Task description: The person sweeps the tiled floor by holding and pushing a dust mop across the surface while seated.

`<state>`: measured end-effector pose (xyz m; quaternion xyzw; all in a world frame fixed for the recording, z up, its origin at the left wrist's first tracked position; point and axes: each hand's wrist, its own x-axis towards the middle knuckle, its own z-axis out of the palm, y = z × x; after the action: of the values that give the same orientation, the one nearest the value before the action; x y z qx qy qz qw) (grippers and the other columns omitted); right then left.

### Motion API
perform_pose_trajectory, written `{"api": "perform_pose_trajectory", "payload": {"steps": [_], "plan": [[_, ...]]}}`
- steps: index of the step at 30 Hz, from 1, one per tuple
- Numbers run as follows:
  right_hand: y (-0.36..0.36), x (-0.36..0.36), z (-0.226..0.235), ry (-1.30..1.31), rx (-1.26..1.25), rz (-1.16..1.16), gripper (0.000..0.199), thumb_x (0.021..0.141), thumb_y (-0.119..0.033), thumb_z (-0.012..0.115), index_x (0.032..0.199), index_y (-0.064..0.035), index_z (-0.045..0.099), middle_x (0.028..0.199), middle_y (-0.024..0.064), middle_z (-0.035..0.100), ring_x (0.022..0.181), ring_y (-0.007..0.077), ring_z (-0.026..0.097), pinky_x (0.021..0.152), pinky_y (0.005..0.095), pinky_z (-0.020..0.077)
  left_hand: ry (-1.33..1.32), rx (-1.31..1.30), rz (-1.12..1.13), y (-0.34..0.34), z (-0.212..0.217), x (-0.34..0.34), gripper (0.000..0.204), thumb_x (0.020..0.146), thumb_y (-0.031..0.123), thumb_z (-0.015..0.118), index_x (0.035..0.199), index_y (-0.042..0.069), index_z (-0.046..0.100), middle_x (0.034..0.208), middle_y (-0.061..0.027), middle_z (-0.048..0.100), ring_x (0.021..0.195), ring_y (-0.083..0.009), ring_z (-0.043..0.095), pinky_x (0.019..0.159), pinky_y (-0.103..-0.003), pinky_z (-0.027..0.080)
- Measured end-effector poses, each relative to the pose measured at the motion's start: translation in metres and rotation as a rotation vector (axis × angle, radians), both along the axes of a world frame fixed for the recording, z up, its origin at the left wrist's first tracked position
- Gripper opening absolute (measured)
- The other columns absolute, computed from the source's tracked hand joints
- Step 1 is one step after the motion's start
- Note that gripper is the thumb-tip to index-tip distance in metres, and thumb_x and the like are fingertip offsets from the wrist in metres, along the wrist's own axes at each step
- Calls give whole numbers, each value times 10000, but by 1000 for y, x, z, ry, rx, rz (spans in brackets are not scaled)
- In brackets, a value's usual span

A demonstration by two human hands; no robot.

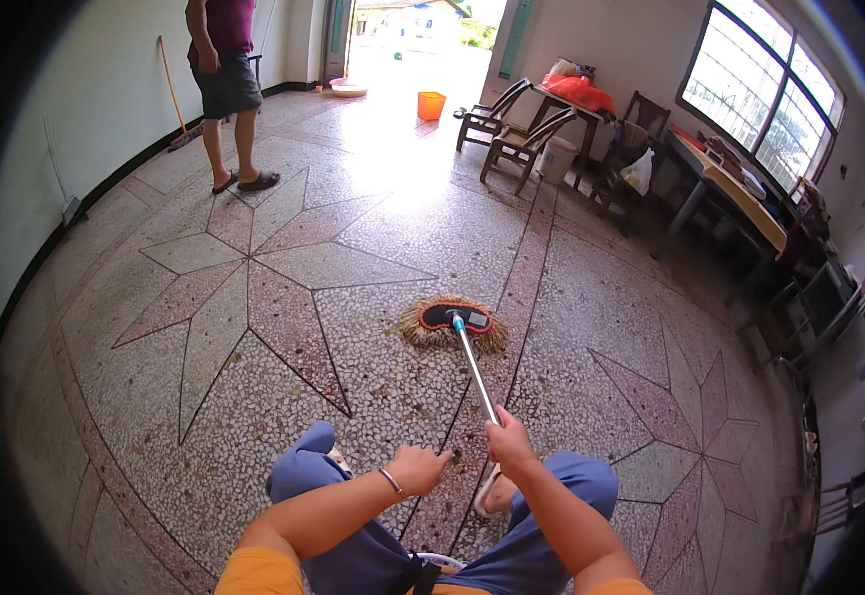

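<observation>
A mop with a shaggy tan fringe and a black, red-edged centre [453,322] rests on the speckled stone floor in front of me. Its silver pole [474,371] slants back toward me from a teal joint. My right hand [512,442] is wrapped round the pole near its lower end, with the fingers closed. Beside it, apart from the pole, is my left hand [419,469], with a bracelet at the wrist. Its index finger points toward the right hand and the other fingers are curled; nothing shows in it.
A person [226,84] stands at the far left near a long-handled broom [171,84]. An orange bucket [431,105] and a basin [348,88] sit by the bright doorway. Wooden chairs [527,149] and a cluttered table [735,183] line the right. Dark debris dots the floor.
</observation>
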<state>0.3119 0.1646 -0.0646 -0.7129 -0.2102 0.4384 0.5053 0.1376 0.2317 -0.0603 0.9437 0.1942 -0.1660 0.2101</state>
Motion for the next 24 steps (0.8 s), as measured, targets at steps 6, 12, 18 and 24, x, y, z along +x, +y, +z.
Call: {"api": "perform_pose_trajectory", "payload": {"steps": [6, 12, 18, 24], "plan": [[52, 4, -41, -173, -67, 18, 587, 818, -168, 515, 1347, -36, 297, 629, 29, 533, 459, 102, 457, 421, 273, 388, 96, -180, -172, 13, -28, 1, 490, 823, 305, 502, 1280, 151, 411, 983, -188, 607, 897, -343, 587, 770, -444, 458], [-70, -30, -24, -163, -169, 155, 587, 816, -174, 536, 1352, -85, 313, 710, 78, 565, 534, 119, 499, 491, 264, 415, 22, -60, -48, 14, -13, -2, 511, 839, 314, 497, 1302, 139, 370, 886, -167, 615, 831, -325, 599, 667, -431, 480], [-186, -23, 128, 74, -408, 279, 602, 841, -127, 521, 1381, -121, 257, 668, -28, 459, 491, 49, 385, 437, 204, 339, 10, -235, -276, -18, -4, -21, 533, 847, 319, 487, 1315, 109, 343, 833, -165, 607, 769, -337, 600, 627, -454, 473], [-173, -9, 113, 61, -334, 227, 555, 837, -146, 523, 1351, -96, 322, 696, -14, 497, 529, 53, 424, 460, 201, 349, 14, -243, -393, -40, 21, -19, 534, 848, 320, 488, 1314, 103, 343, 802, -150, 607, 686, -319, 607, 560, -435, 478]]}}
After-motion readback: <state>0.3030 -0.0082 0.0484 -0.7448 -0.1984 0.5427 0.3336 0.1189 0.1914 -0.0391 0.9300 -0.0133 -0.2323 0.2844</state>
